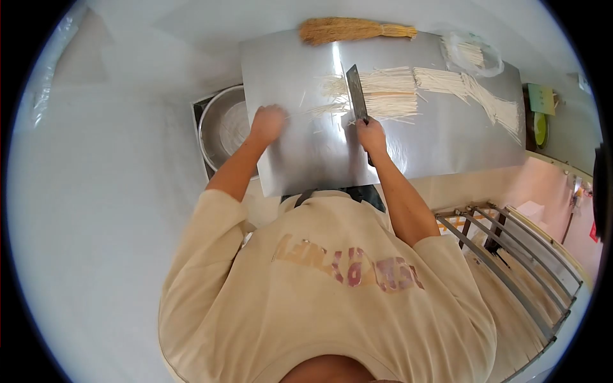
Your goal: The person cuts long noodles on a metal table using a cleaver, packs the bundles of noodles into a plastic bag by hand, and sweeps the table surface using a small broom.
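Cleaver over middle of metal counter, blade pointing far, across pale strands near their left end; whether it touches them, cannot tell. Right hand closed around cleaver handle. Left hand above counter's left side, well apart from cleaver; blurred, cannot tell if open or closed. More strands to right, clear bag at far right. Broom along far edge. Round basin at left, partly hidden by counter.
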`<state>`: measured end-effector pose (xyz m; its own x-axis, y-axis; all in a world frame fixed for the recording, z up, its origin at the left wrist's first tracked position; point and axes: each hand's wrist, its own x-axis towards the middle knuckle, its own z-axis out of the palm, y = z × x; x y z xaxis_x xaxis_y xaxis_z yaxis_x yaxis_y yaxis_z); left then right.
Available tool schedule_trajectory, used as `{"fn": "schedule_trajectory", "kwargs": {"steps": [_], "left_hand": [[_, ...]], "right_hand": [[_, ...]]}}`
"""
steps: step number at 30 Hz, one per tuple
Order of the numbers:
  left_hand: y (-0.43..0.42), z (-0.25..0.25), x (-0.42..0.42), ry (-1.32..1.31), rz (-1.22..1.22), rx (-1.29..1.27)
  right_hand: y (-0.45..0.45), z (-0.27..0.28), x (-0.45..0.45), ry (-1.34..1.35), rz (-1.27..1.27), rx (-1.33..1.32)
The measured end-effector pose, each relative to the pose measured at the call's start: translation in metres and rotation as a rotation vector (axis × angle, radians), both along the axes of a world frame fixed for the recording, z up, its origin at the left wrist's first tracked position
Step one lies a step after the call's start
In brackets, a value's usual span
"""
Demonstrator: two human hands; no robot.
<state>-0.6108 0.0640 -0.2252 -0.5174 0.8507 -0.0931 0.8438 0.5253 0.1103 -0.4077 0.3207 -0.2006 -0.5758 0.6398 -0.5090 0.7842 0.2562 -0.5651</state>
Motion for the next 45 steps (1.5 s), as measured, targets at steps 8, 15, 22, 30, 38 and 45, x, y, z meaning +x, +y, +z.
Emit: {"fn": "schedule_trajectory", "kwargs": {"steps": [8, 15, 22, 30, 38, 45], "left_hand": [[-0.099, 0.062, -0.004, -1.538, 0.78, 0.126], [-0.084, 0.093, 0.045, -1.549, 0.766, 0.233], [0.073, 0.042, 0.113, -0.471, 0.059, 0.165], [0.207, -0.014, 0.143, -0.206, -0.198, 0.122], [0.239, -0.024, 0.147, -0.121, -0.138, 0.004], [0.215, -0.018, 0.149, -0.167, 0.057, 0.17]], "right_hand": [[0.016, 0.019, 0.061, 0.135, 0.004, -0.042], [0.012, -0.001, 0.132, 0.238, -0.141, -0.131], [0.091, 0.005, 0.197, 0.126, -0.306, 0.141], [0.166, 0.01, 0.19, -0.149, -0.182, 0.21], [0.164, 0.0, 0.17, -0.119, -0.117, 0.175], [0.16, 0.001, 0.165, -0.122, -0.119, 0.203]]}}
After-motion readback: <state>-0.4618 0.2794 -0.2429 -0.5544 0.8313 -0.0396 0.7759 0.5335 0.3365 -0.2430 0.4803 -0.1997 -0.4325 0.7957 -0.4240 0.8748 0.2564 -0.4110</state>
